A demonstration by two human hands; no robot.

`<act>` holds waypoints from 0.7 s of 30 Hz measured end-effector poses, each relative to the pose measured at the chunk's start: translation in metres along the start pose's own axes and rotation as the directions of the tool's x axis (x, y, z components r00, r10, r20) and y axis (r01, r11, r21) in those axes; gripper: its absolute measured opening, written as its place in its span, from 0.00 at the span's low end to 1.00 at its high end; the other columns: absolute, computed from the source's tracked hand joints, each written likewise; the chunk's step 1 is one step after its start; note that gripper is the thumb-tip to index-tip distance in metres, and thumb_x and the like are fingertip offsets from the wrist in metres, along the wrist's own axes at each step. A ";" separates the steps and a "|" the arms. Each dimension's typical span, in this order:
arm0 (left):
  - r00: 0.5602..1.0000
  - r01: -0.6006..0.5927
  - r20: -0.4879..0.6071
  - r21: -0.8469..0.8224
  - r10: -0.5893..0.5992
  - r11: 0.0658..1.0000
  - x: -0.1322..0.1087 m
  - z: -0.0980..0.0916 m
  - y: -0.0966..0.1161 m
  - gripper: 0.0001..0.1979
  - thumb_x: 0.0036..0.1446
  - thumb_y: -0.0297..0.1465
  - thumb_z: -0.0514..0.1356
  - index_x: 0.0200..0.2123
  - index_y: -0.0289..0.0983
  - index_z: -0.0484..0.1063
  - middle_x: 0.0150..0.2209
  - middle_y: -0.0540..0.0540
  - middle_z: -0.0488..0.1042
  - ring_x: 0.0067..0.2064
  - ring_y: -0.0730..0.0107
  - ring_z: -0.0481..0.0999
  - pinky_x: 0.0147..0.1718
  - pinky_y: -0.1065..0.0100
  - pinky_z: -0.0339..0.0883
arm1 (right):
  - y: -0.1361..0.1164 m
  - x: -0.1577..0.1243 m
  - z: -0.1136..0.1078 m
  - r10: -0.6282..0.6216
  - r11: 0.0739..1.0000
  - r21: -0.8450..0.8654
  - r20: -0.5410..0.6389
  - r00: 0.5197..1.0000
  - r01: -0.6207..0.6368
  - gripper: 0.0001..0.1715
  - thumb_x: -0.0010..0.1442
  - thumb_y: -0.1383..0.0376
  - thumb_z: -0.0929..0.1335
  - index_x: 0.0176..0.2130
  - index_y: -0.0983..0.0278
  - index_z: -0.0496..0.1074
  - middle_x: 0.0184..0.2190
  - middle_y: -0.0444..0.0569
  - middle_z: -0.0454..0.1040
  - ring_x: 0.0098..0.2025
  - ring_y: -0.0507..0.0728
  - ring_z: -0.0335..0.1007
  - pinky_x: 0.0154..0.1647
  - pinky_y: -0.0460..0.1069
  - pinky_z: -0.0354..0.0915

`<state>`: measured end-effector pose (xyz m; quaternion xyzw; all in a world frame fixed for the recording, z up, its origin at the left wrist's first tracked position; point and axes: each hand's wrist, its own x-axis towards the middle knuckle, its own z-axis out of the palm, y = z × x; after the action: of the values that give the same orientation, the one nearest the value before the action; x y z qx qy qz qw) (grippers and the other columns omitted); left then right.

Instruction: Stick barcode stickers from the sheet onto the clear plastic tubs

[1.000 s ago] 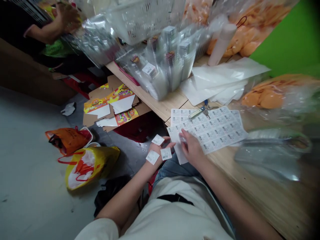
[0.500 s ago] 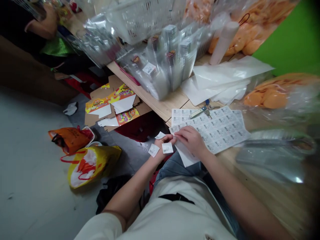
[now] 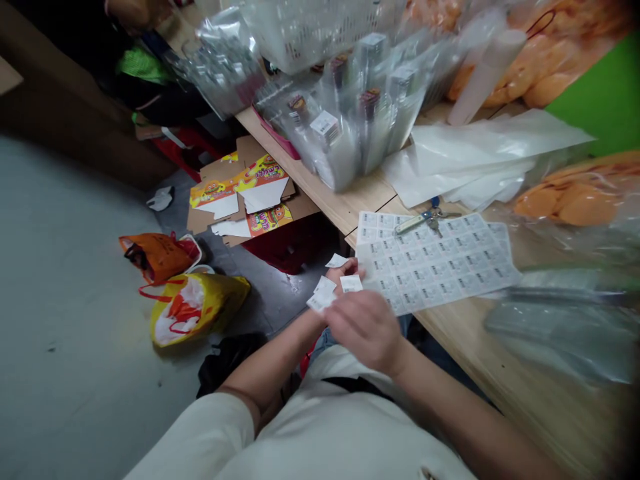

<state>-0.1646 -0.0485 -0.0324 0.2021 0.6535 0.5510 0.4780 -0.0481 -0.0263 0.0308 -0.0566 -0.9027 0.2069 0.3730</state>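
Observation:
A sheet of small printed labels [image 3: 440,260] lies on the wooden table [image 3: 540,400] at its near edge. My left hand [image 3: 344,271] is at the sheet's left corner with its fingers curled against the edge. Three loose labels [image 3: 325,289] stick to that hand. My right hand [image 3: 365,330] hovers just below the left one, over my lap, with its back to the camera. It is smeared by motion and its fingertips are hidden. A bunch of keys [image 3: 425,220] rests on the sheet's far edge.
Clear bags of packaged goods [image 3: 345,127], a white basket [image 3: 310,30], plastic sheets [image 3: 475,160] and bagged orange items [image 3: 570,200] crowd the table. On the floor lie flattened printed cartons [image 3: 250,193] and orange and yellow bags [image 3: 195,307]. Another person's arm [image 3: 135,10] shows at the top left.
My right hand has left the label sheet and drawn back toward my body. My left hand has stayed by the sheet's corner. The view has shifted a little to the left.

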 end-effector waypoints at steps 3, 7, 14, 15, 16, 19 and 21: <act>0.999 0.006 0.051 -0.025 -0.005 1.000 -0.002 0.001 0.006 0.15 0.44 0.36 0.65 0.36 0.35 0.72 0.30 0.49 0.72 0.30 0.74 0.69 0.29 0.72 0.64 | -0.017 -0.011 0.013 -0.123 0.992 0.049 0.190 0.974 0.115 0.15 0.56 0.70 0.64 0.44 0.61 0.70 0.41 0.49 0.74 0.46 0.58 0.66 0.47 0.55 0.63; 0.995 0.052 0.086 -0.098 -0.044 0.994 0.004 -0.001 0.011 0.20 0.42 0.37 0.66 0.38 0.33 0.71 0.28 0.49 0.72 0.26 0.76 0.68 0.25 0.74 0.62 | -0.001 -0.020 -0.002 0.177 0.976 0.103 0.135 0.975 -0.191 0.19 0.56 0.66 0.64 0.49 0.60 0.67 0.44 0.50 0.73 0.50 0.59 0.64 0.50 0.57 0.62; 0.969 0.042 0.244 0.008 -0.043 0.999 0.024 -0.006 0.024 0.18 0.39 0.36 0.68 0.34 0.31 0.77 0.23 0.46 0.74 0.21 0.76 0.66 0.21 0.72 0.59 | 0.071 -0.023 -0.011 0.619 0.776 -0.060 -0.118 0.776 -0.628 0.11 0.58 0.64 0.64 0.41 0.61 0.73 0.36 0.51 0.71 0.41 0.59 0.65 0.44 0.56 0.63; 0.967 0.061 0.247 0.005 -0.060 0.998 0.024 -0.005 0.025 0.17 0.38 0.36 0.69 0.32 0.31 0.77 0.22 0.46 0.73 0.21 0.76 0.65 0.21 0.72 0.58 | 0.078 -0.025 -0.006 0.628 0.770 -0.067 -0.092 0.772 -0.634 0.12 0.57 0.63 0.65 0.41 0.61 0.73 0.36 0.52 0.71 0.41 0.59 0.65 0.44 0.57 0.63; 0.967 0.077 0.245 -0.001 -0.074 0.997 0.024 -0.004 0.025 0.17 0.38 0.36 0.69 0.31 0.30 0.78 0.22 0.46 0.73 0.21 0.76 0.65 0.21 0.72 0.58 | 0.084 -0.026 0.000 0.640 0.763 -0.058 -0.063 0.765 -0.643 0.12 0.57 0.63 0.65 0.41 0.61 0.73 0.36 0.52 0.71 0.41 0.60 0.65 0.43 0.57 0.63; 0.965 0.097 0.244 -0.009 -0.092 0.995 0.022 -0.002 0.024 0.17 0.38 0.37 0.69 0.30 0.30 0.77 0.23 0.44 0.74 0.22 0.75 0.67 0.23 0.71 0.59 | 0.090 -0.031 0.011 0.691 0.723 0.040 -0.023 0.723 -0.690 0.13 0.56 0.61 0.66 0.41 0.61 0.73 0.36 0.51 0.71 0.40 0.59 0.65 0.43 0.56 0.63; 0.961 0.101 0.260 -0.015 -0.093 0.995 0.021 -0.001 0.023 0.18 0.39 0.38 0.68 0.31 0.30 0.77 0.25 0.44 0.75 0.24 0.74 0.68 0.24 0.71 0.60 | 0.089 -0.032 0.013 0.730 0.680 0.132 -0.020 0.683 -0.722 0.12 0.56 0.60 0.66 0.39 0.61 0.74 0.35 0.50 0.72 0.40 0.58 0.66 0.44 0.55 0.63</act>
<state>-0.1807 -0.0256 -0.0201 0.2335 0.5867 0.5050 0.5884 -0.0390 0.0423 -0.0357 -0.3957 -0.7792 0.3864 0.2948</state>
